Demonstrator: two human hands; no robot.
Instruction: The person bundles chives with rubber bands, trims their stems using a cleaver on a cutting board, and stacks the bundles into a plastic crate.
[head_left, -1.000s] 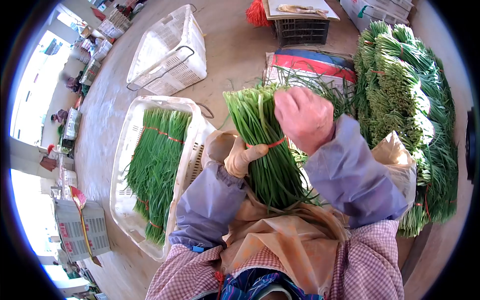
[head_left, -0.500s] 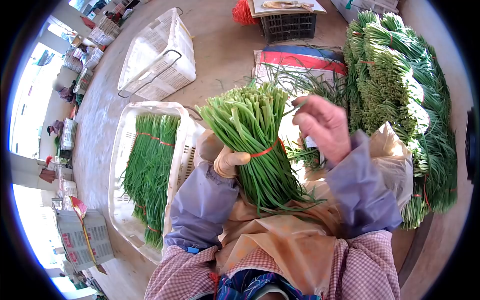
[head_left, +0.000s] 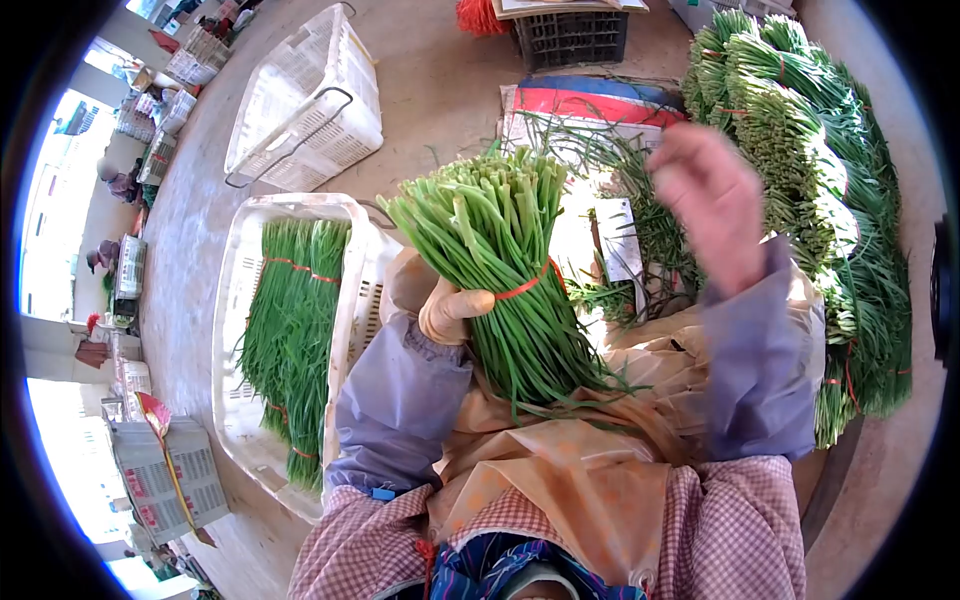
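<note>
A thick bunch of green chives [head_left: 530, 320], tied with a red band, stands tilted over my lap, its pale cut ends up. My left hand [head_left: 452, 312], in a tan glove, is closed around its left side at the band, thumb in front. Bare and raised to the right, my right hand [head_left: 708, 205] is apart from the bunch, above loose green trimmings [head_left: 655, 215]. Motion blurs its fingers, so whether they hold anything does not show. Beside my left arm, a white plastic crate [head_left: 228, 370] contains tied chive bunches [head_left: 300, 350].
Many tied bunches [head_left: 800, 150] are piled at the right. Another white crate [head_left: 335, 145] stands ahead on the left, and a black crate [head_left: 575, 42] is at the far side. A grey crate [head_left: 175, 470] stands at the left; people are working beyond it.
My right hand has moved away from the bunch's cut ends, to the right and slightly up. My left hand keeps its hold on the bunch. The view has shifted slightly.
</note>
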